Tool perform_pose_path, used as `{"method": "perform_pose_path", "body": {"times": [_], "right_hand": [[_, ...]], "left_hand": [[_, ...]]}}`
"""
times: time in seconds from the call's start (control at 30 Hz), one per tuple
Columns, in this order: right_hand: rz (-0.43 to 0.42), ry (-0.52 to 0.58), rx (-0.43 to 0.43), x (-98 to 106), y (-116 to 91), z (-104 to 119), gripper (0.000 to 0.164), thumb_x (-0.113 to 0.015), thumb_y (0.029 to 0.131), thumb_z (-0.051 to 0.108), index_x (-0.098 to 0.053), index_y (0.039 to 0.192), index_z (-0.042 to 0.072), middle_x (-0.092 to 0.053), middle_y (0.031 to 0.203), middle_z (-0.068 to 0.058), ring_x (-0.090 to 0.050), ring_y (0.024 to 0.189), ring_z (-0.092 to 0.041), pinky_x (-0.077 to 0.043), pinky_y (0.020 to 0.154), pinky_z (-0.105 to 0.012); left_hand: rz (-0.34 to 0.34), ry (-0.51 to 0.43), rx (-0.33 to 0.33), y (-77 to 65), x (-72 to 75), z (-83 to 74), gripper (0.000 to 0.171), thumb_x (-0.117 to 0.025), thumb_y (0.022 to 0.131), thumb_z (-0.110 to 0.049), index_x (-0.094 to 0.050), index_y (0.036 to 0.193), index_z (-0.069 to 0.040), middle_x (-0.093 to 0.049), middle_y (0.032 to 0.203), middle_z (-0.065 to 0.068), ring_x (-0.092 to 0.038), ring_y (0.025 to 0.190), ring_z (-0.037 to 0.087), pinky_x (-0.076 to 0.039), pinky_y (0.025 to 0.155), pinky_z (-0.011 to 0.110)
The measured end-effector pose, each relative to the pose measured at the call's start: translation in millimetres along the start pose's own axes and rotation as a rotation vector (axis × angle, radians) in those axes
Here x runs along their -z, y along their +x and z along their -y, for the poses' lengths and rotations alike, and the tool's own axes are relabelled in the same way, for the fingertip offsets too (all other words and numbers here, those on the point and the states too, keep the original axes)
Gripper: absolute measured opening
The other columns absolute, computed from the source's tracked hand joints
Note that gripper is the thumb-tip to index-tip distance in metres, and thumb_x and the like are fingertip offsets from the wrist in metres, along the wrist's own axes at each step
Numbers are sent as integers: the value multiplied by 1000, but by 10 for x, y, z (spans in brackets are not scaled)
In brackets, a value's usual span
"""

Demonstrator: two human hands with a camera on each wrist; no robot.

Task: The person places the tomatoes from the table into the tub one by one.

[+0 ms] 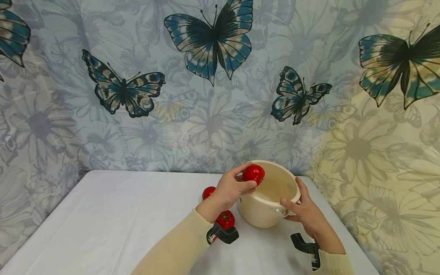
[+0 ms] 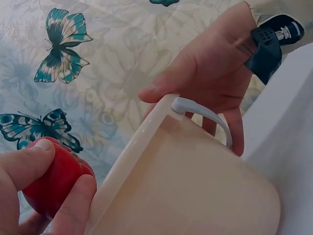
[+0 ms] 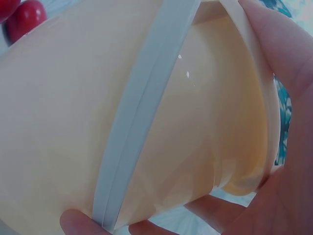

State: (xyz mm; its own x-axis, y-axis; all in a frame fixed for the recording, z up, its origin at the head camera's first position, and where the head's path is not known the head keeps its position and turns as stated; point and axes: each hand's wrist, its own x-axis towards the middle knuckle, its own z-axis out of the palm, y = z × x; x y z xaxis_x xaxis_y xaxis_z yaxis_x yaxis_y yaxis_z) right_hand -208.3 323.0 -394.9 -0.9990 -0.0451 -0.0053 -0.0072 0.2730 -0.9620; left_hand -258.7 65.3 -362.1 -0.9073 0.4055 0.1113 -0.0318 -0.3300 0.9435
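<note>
My left hand (image 1: 235,185) pinches a red tomato (image 1: 253,174) between thumb and fingers, above the near-left part of a cream bucket's rim. In the left wrist view, the held tomato (image 2: 56,183) shows a green stem end. The bucket (image 1: 259,214) stands upright, and no contents show in the part of its inside that is visible. My right hand (image 1: 307,214) holds the bucket at its right side, by the rim. A pale handle (image 3: 139,117) hangs across the bucket's outer wall in the right wrist view.
More tomatoes lie left of the bucket: one (image 1: 208,192) partly behind my left wrist, another (image 1: 225,219) beneath it. A white cloth covers the table (image 1: 103,214). Behind it hangs a butterfly-patterned backdrop (image 1: 213,126). Black cameras (image 1: 223,233) are strapped to both wrists.
</note>
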Motion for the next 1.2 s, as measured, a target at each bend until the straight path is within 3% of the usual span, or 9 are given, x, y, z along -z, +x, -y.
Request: {"method": "perform_pose_path", "body": {"times": [0.53, 0.67, 0.83, 1.2], "right_hand": [[-5, 13, 8, -4, 1, -6, 104, -68, 96, 32, 15, 158, 27, -5, 158, -28, -40, 129, -49, -57, 81, -55], [-8, 15, 10, -8, 1, -10, 103, -68, 96, 32, 14, 159, 27, -5, 159, -28, -38, 130, -50, -57, 81, -55], [-8, 9, 8, -14, -6, -11, 104, -68, 96, 33, 15, 159, 28, -4, 159, -28, -37, 131, -51, -57, 81, -55], [2, 23, 24, -4, -9, -5, 101, -66, 98, 30, 15, 159, 26, -5, 158, -30, -40, 129, -48, -57, 81, -54]], "left_hand": [[0, 60, 17, 12, 0, -9, 63, -74, 88, 2, -57, 144, -22, -57, 127, 11, -62, 107, 25, -58, 82, 36], [15, 71, 3, 15, 4, -4, 68, -73, 88, 3, -52, 148, -22, -52, 140, 11, -58, 118, 26, -58, 84, 36], [36, 116, -16, 10, 20, -3, 74, -74, 88, 2, -47, 150, -27, -41, 154, 6, -42, 137, 26, -56, 87, 34], [47, 108, -22, 8, 26, 3, 70, -74, 88, 2, -51, 148, -27, -36, 155, 9, -38, 140, 29, -57, 86, 35]]}}
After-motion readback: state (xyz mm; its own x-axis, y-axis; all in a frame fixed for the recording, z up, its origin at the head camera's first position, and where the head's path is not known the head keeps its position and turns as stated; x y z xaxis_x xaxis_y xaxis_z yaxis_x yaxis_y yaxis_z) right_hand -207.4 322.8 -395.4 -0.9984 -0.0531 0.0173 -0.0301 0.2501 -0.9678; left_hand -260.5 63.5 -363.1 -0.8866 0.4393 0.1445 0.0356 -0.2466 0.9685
